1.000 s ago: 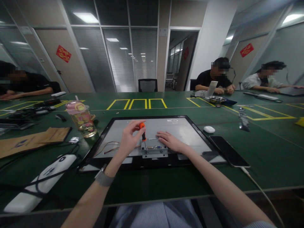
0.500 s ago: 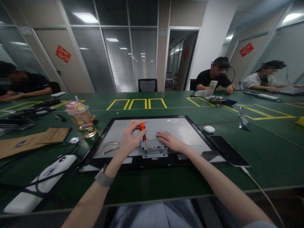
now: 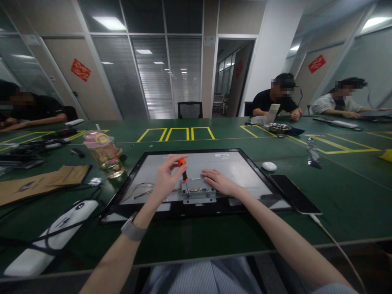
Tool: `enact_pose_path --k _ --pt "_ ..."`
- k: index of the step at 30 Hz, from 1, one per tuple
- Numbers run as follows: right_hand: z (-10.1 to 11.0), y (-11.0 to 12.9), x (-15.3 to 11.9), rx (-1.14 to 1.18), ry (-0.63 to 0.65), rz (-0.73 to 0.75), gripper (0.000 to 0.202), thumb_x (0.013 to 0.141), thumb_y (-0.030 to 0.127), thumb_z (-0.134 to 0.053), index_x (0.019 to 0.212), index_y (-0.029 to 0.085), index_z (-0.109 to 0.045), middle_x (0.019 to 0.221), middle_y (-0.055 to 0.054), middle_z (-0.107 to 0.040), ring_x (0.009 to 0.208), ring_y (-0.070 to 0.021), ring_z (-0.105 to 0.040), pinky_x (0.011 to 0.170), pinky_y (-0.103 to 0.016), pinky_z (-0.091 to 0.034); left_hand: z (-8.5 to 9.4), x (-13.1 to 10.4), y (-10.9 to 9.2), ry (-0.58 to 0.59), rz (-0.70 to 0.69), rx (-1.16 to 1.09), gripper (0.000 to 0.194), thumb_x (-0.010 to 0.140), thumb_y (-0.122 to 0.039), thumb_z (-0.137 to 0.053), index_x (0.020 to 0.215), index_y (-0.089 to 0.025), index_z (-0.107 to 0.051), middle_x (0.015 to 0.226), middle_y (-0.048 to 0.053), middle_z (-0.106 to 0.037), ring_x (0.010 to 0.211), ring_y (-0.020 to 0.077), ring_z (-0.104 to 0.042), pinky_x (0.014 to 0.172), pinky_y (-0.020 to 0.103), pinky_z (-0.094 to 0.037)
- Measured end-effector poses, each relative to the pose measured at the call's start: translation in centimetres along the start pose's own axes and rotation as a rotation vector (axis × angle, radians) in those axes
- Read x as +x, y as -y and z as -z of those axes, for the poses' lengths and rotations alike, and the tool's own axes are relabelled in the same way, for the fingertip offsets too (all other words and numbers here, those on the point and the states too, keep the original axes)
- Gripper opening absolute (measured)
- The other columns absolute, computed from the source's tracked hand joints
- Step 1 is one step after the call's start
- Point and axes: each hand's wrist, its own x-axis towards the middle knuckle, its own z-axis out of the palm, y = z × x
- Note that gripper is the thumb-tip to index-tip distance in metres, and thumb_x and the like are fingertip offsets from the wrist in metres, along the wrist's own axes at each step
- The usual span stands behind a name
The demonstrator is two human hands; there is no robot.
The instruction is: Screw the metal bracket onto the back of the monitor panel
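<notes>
My left hand (image 3: 168, 176) grips an orange and black screwdriver (image 3: 183, 166) between thumb and fingers. The screwdriver stands nearly upright, its shaft pointing down at the left end of a metal bracket (image 3: 199, 196) with ports along its side. The bracket sits near the close edge of a flat display panel (image 3: 241, 171) lying face down, grey back and black frame showing. My right hand (image 3: 221, 182) lies flat, fingers stretched over the bracket's right part and the panel. Thin wires (image 3: 139, 188) run out on the panel to the left of the bracket.
Left of the panel stand a drink bottle (image 3: 105, 155), a brown paper bag (image 3: 45, 181) and a white power strip (image 3: 55, 234) with black cables. To the right lie a phone (image 3: 294, 194) on a cable and a white case (image 3: 269, 166). Several people sit across the green table.
The screwdriver's handle has tipped slightly to the left with my left hand, its tip staying at the bracket. My right hand rests in the same place.
</notes>
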Motion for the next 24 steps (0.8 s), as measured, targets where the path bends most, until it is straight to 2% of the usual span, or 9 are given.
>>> enact_pose_path --k 3,6,8,12,14,16,20,22,24 --pt "-0.1 -0.2 0.0 -0.002 -0.004 0.014 0.050 0.098 0.048 -0.024 0.132 0.020 -0.049 0.141 -0.010 -0.044 0.133 -0.0230 -0.035 0.112 -0.047 -0.020 0.1 0.1 -0.1 -0.003 -0.037 0.034 0.029 0.081 -0.027 -0.062 0.109 -0.022 -0.066 0.107 0.007 -0.057 0.093 0.0156 -0.059 0.086 0.032 -0.050" --pt "-0.2 -0.4 0.0 -0.003 -0.009 0.012 0.050 0.098 0.048 -0.025 0.132 0.020 -0.049 0.141 -0.010 -0.045 0.133 -0.0231 -0.035 0.111 -0.047 -0.020 0.1 0.1 -0.5 0.066 0.035 -0.068 0.035 0.088 -0.029 -0.050 0.121 -0.021 -0.059 0.122 0.010 -0.056 0.108 0.0205 -0.057 0.094 0.038 -0.047" --pt "-0.3 -0.4 0.0 -0.002 -0.013 0.005 0.050 0.098 0.048 -0.025 0.132 0.021 -0.050 0.141 -0.009 -0.045 0.132 -0.0230 -0.035 0.111 -0.047 -0.020 0.1 0.0 -0.6 0.096 0.090 -0.137 0.038 0.089 -0.029 -0.046 0.126 -0.020 -0.054 0.126 0.012 -0.056 0.109 0.0222 -0.059 0.095 0.042 -0.047" --pt "-0.2 -0.3 0.0 0.002 -0.009 -0.001 0.051 0.098 0.049 -0.025 0.132 0.020 -0.049 0.142 -0.010 -0.043 0.133 -0.0232 -0.035 0.112 -0.047 -0.019 -0.1 -0.1 -0.2 0.048 0.141 -0.130 0.040 0.084 -0.029 -0.056 0.123 -0.019 -0.055 0.109 0.009 -0.063 0.093 0.0189 -0.064 0.085 0.038 -0.053" --pt "-0.1 -0.2 0.0 0.008 -0.005 -0.004 0.052 0.098 0.049 -0.025 0.133 0.019 -0.049 0.142 -0.010 -0.042 0.133 -0.0240 -0.034 0.112 -0.048 -0.018 -0.2 0.0 0.0 -0.010 0.084 -0.053 0.034 0.079 -0.027 -0.064 0.113 -0.020 -0.062 0.099 0.006 -0.063 0.087 0.0162 -0.063 0.082 0.034 -0.053" --pt "0.0 -0.1 -0.1 0.014 -0.003 -0.005 0.053 0.098 0.050 -0.024 0.133 0.019 -0.048 0.142 -0.010 -0.042 0.133 -0.0246 -0.034 0.112 -0.049 -0.017 -0.1 0.1 0.0 -0.048 -0.005 0.020 0.028 0.075 -0.026 -0.068 0.102 -0.021 -0.066 0.099 0.005 -0.059 0.086 0.0148 -0.061 0.081 0.031 -0.053" --pt "0.2 0.2 -0.1 0.015 -0.001 -0.006 0.053 0.098 0.051 -0.024 0.133 0.021 -0.048 0.142 -0.009 -0.043 0.133 -0.0235 -0.034 0.112 -0.047 -0.018 0.1 0.2 -0.8 0.008 -0.038 -0.020 0.022 0.083 -0.027 -0.058 0.103 -0.020 -0.066 0.113 0.009 -0.058 0.106 0.0196 -0.057 0.087 0.033 -0.051" --pt "0.2 0.3 -0.1 0.008 0.001 -0.012 0.053 0.098 0.050 -0.024 0.133 0.020 -0.048 0.142 -0.009 -0.043 0.134 -0.0230 -0.034 0.112 -0.046 -0.018 0.1 0.1 -1.1 0.052 0.030 -0.085 0.027 0.087 -0.028 -0.052 0.110 -0.019 -0.063 0.116 0.011 -0.059 0.106 0.0200 -0.059 0.091 0.036 -0.050" --pt "0.3 0.4 -0.2 0.002 0.005 -0.018 0.052 0.098 0.050 -0.024 0.134 0.020 -0.048 0.143 -0.009 -0.042 0.134 -0.0231 -0.033 0.112 -0.046 -0.018 0.0 0.0 -1.0 0.085 0.106 -0.143 0.031 0.087 -0.028 -0.052 0.115 -0.017 -0.059 0.111 0.011 -0.062 0.095 0.0191 -0.063 0.087 0.038 -0.052"
